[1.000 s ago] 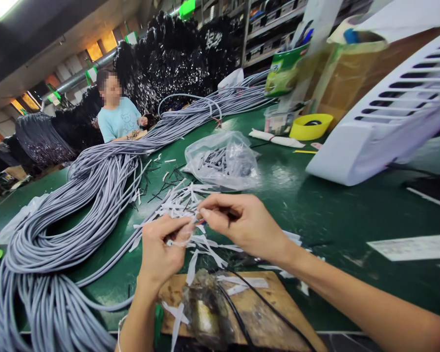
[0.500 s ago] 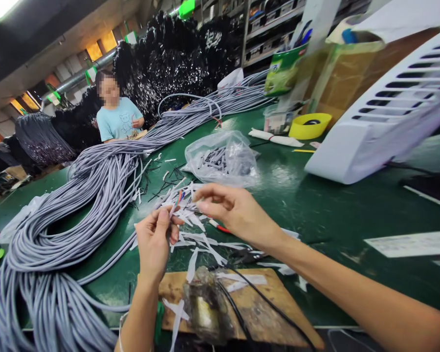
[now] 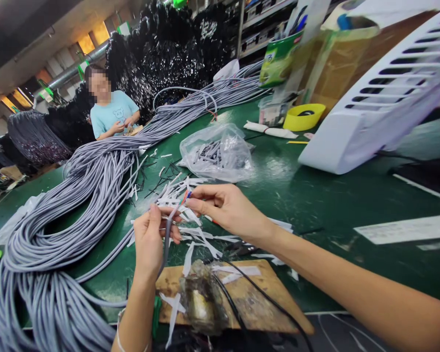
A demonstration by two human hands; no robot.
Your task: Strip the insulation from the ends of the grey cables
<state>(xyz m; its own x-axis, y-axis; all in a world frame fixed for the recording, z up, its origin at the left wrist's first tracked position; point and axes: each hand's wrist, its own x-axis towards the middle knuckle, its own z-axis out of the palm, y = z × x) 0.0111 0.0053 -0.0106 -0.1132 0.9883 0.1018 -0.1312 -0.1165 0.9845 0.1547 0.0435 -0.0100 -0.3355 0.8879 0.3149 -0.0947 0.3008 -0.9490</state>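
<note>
Here, gray cable [image 3: 167,234] stretches between left hand [image 3: 148,239], holding it, and right hand [image 3: 229,208], pinching coloured wires [image 3: 185,197] at tip.

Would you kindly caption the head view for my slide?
Left hand holding grey cable, right hand pinching its coloured wires, above white strips on green tabletop.

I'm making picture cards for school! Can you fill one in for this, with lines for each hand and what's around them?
Left hand: holding a gray cable
Right hand: pinching that cable's colored wires
Past the hands: clear plastic bag of gray pieces
Left side: big bundle of gray cables
Near edge: wooden board
Tabletop: green, strewn with white strips
</note>
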